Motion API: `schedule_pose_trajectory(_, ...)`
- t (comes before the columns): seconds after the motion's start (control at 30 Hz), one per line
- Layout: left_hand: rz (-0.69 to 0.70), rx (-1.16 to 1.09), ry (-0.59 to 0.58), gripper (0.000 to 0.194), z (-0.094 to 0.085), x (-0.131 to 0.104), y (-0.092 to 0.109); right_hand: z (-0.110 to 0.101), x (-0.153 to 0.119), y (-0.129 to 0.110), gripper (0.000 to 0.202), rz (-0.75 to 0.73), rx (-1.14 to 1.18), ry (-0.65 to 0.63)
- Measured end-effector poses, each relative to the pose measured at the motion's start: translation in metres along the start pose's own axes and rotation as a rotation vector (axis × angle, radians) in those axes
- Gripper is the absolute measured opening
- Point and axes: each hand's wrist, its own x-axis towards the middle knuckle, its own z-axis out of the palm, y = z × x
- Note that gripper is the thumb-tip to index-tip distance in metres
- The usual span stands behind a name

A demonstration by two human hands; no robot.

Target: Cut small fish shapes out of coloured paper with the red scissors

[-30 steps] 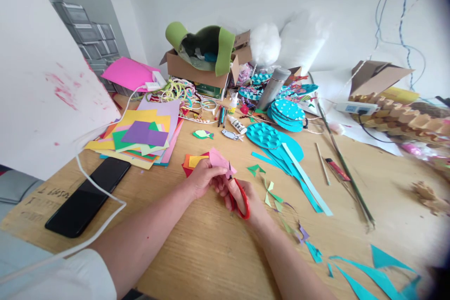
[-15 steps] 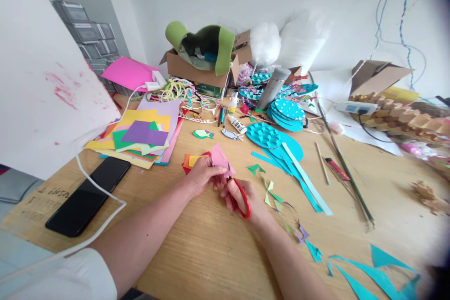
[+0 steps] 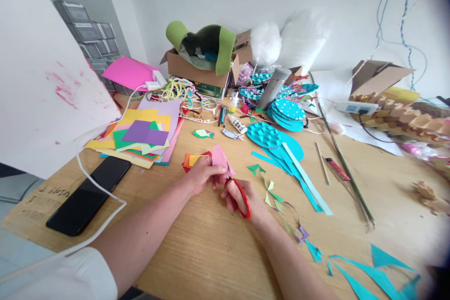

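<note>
My left hand (image 3: 205,175) pinches a small piece of pink paper (image 3: 218,156) between thumb and fingers. Red-handled scissors (image 3: 243,199) are in my right hand (image 3: 242,194), their blades at the lower right edge of the pink paper. Just behind my left hand lie small orange, yellow and red paper pieces (image 3: 196,160). Farther back rest a green paper fish (image 3: 203,134) and a white fish cut-out with a dark outline (image 3: 231,134). Green paper scraps (image 3: 256,169) are strewn to the right of the scissors.
A stack of coloured paper (image 3: 144,133) and a black phone (image 3: 87,197) are on the left. Behind stand a glue bottle (image 3: 237,124), a steel flask (image 3: 274,89) and a cardboard box (image 3: 197,72). Blue strips (image 3: 305,178), a red cutter (image 3: 337,169) and a long stick (image 3: 346,164) lie right.
The scissor blades have shifted very slightly against the edge of the pink paper. Both hands keep nearly the same place and hold.
</note>
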Motion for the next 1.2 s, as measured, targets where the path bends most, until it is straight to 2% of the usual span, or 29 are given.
schedule_pose_trajectory(0.77,-0.008,0.003,-0.026,0.02,-0.0014,0.0009,0.0003,-0.0006,-0.0019,0.0041,0.06,-0.013,-0.016,-0.036)
schedule_pose_trajectory(1.2,-0.014,0.0,-0.039,0.02,-0.0021,0.0012,-0.0002,0.0001,-0.0013,0.0036,0.06,-0.027,-0.031,-0.006)
